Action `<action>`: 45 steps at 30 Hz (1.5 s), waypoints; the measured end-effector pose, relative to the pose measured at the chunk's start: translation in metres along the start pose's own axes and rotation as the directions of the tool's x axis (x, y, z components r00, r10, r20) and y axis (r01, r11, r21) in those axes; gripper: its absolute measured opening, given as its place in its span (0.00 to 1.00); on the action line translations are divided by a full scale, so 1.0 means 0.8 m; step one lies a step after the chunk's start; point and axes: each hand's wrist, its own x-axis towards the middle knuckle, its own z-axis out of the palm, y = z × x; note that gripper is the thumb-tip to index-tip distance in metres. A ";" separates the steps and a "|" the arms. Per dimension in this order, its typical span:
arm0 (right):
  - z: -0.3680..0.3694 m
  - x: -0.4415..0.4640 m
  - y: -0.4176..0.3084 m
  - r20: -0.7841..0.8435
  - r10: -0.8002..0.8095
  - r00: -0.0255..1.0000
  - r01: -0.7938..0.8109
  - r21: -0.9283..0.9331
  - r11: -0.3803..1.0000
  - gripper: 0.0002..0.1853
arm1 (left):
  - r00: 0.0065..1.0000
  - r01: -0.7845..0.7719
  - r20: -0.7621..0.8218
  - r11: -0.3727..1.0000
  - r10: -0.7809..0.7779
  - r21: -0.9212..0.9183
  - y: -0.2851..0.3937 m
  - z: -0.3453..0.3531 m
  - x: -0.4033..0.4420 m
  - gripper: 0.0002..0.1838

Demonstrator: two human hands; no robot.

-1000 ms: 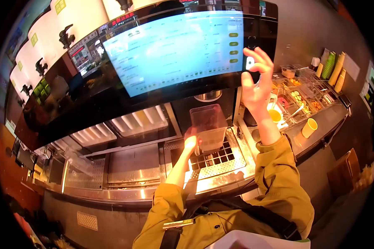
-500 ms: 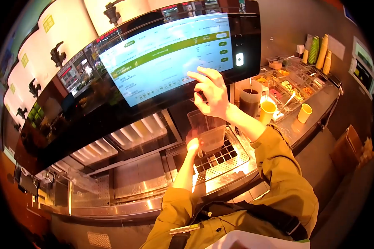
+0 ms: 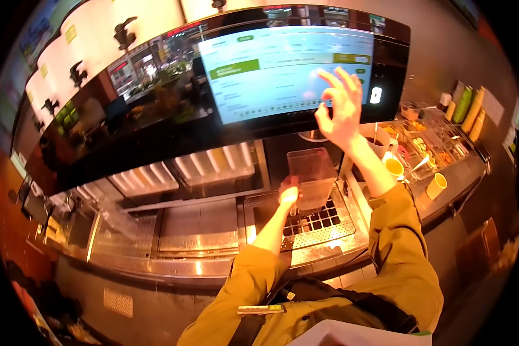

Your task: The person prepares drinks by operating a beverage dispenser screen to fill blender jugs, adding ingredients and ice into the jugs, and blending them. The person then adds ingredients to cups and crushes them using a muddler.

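My left hand (image 3: 289, 192) is closed round the handle of a clear plastic pitcher (image 3: 320, 181). The pitcher is above a metal drip grate (image 3: 323, 220) on the counter; I cannot tell whether it rests there. My right hand (image 3: 343, 112) is raised at a wide touchscreen (image 3: 282, 81), its fingers spread and curved with nothing in them. The fingertips are over rows of text on the lit display, and whether they touch the glass I cannot tell.
Yellow cups (image 3: 436, 186) stand on the right counter near a container of dark liquid (image 3: 376, 140) and trays of toppings (image 3: 424, 141). Stacked cups (image 3: 462, 105) stand behind. White dispensers with black taps (image 3: 124, 34) line the back left. White containers (image 3: 213, 164) sit under the screen.
The view has turned, so the screen and counter sit further right. One green row on the display now has a pale middle section. My left hand keeps hold of the pitcher.
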 end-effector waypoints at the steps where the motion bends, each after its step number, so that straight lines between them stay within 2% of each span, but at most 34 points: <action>1: 0.000 0.003 0.004 -0.018 0.006 1.000 -0.006 -0.007 1.000 0.09 | 0.999 0.034 0.015 0.999 -0.034 0.016 0.003 -0.001 -0.001 0.24; 2: -0.002 0.007 0.006 -0.013 0.011 1.000 -0.011 -0.008 1.000 0.09 | 0.997 0.064 0.034 0.997 -0.066 0.035 0.006 -0.002 -0.002 0.26; 11: -0.016 0.025 0.013 -0.082 0.015 0.997 -0.018 -0.036 0.999 0.10 | 0.997 0.079 0.012 0.996 -0.080 0.031 0.007 -0.001 -0.005 0.24; 13: -0.018 0.017 0.004 -0.059 -0.065 0.996 0.065 0.010 0.998 0.10 | 0.998 0.055 0.028 0.998 -0.056 0.017 0.010 -0.002 -0.007 0.26; 14: -0.017 0.011 -0.002 -0.022 -0.074 0.997 0.076 0.058 0.995 0.10 | 0.998 0.046 0.036 0.999 -0.046 0.010 0.011 -0.003 -0.008 0.27; 18: -0.005 -0.016 -0.014 0.101 -0.087 0.991 0.082 0.050 0.995 0.09 | 0.996 0.081 0.033 0.992 -0.085 0.092 0.021 -0.006 -0.014 0.20; 19: -0.005 -0.023 -0.019 0.153 -0.059 0.986 0.055 0.034 0.998 0.09 | 0.995 0.087 0.038 0.994 -0.090 0.061 0.018 -0.004 -0.011 0.21; 21: -0.010 -0.045 -0.028 0.249 -0.112 0.962 0.098 0.065 0.993 0.09 | 0.994 0.098 0.046 0.995 -0.098 0.000 0.011 -0.001 -0.004 0.24; 23: -0.016 -0.069 -0.037 0.338 -0.163 0.927 0.113 0.162 0.980 0.11 | 0.993 0.107 0.047 0.994 -0.108 0.032 0.017 -0.003 -0.006 0.24; 27: -0.029 -0.096 -0.053 0.375 -0.148 0.915 0.066 0.224 0.972 0.12 | 0.998 0.045 0.035 0.996 -0.047 0.080 0.004 -0.001 0.001 0.25; 28: -0.033 -0.100 -0.058 0.368 -0.129 0.921 0.038 0.243 0.969 0.10 | 0.998 0.052 0.019 0.998 -0.053 0.038 0.002 0.000 0.005 0.21; 32: -0.040 -0.125 -0.065 0.379 -0.110 0.919 -0.016 0.315 0.949 0.11 | 0.994 0.083 0.078 0.996 -0.082 -0.008 -0.004 0.000 0.012 0.22; 35: -0.046 -0.131 -0.061 0.369 -0.167 0.914 0.030 0.350 0.936 0.15 | 0.995 0.070 0.065 0.998 -0.070 0.010 -0.005 0.001 0.012 0.24; 36: -0.047 -0.134 -0.059 0.372 -0.129 0.919 -0.011 0.351 0.936 0.15 | 0.997 0.058 0.054 0.997 -0.055 -0.045 -0.006 0.001 0.011 0.24; 39: -0.052 -0.134 -0.059 0.380 0.001 0.925 -0.137 0.332 0.933 0.13 | 0.996 0.046 0.075 0.999 -0.044 -0.018 -0.006 0.000 0.011 0.24; 41: -0.067 -0.107 -0.068 0.393 0.114 0.912 -0.292 0.430 0.854 0.15 | 0.997 0.050 0.063 0.999 -0.050 -0.010 -0.008 0.000 0.012 0.24; 43: -0.103 -0.048 -0.089 0.304 0.194 0.933 -0.349 0.619 0.703 0.23 | 0.996 0.056 0.068 0.998 -0.056 -0.001 -0.011 0.001 0.015 0.24; 44: -0.119 -0.022 -0.097 0.244 0.188 0.951 -0.308 0.737 0.602 0.35 | 0.996 0.059 0.069 0.998 -0.059 0.006 -0.012 0.003 0.013 0.24; 45: -0.149 0.010 -0.108 0.269 0.152 0.951 -0.309 0.819 0.483 0.43 | 0.996 0.060 0.064 0.998 -0.061 0.008 -0.014 0.001 0.012 0.24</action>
